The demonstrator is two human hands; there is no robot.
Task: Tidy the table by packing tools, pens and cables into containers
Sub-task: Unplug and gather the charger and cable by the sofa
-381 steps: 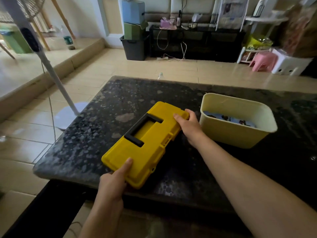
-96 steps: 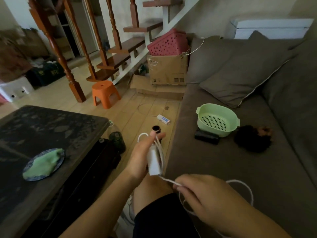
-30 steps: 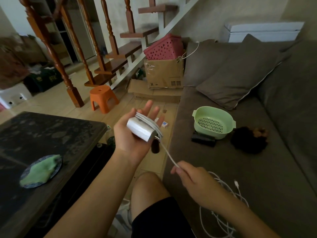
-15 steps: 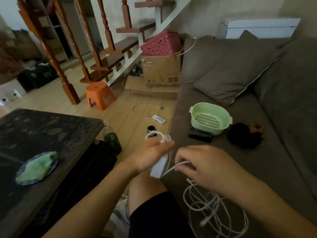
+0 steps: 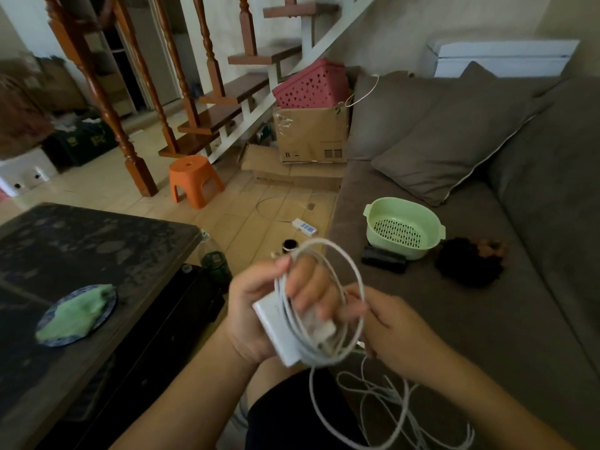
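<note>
Cable [image 5: 289, 316]: white, partly wound around its charger brick [image 5: 272, 323], held above the lap at the sofa [image 5: 487, 319] edge.
Left hand [image 5: 256, 306]: grasps brick and coil together, fingers curled over the turns.
Right hand [image 5: 396, 329]: closed on the strand just beside the coil.
Coil axis: oval loop, long axis running away from the person, far end uppermost.
Done: several turns wound.
Remaining: loose tail on the sofa to wind in; bundle not yet in any container.
Likely container: green basket [image 5: 422, 248], well apart.
Table [image 5: 81, 241]: left.

Smooth white plastic charger [image 5: 276, 329], matt cloth sofa [image 5: 487, 319], glossy wooden banister [image 5: 97, 92].
</note>
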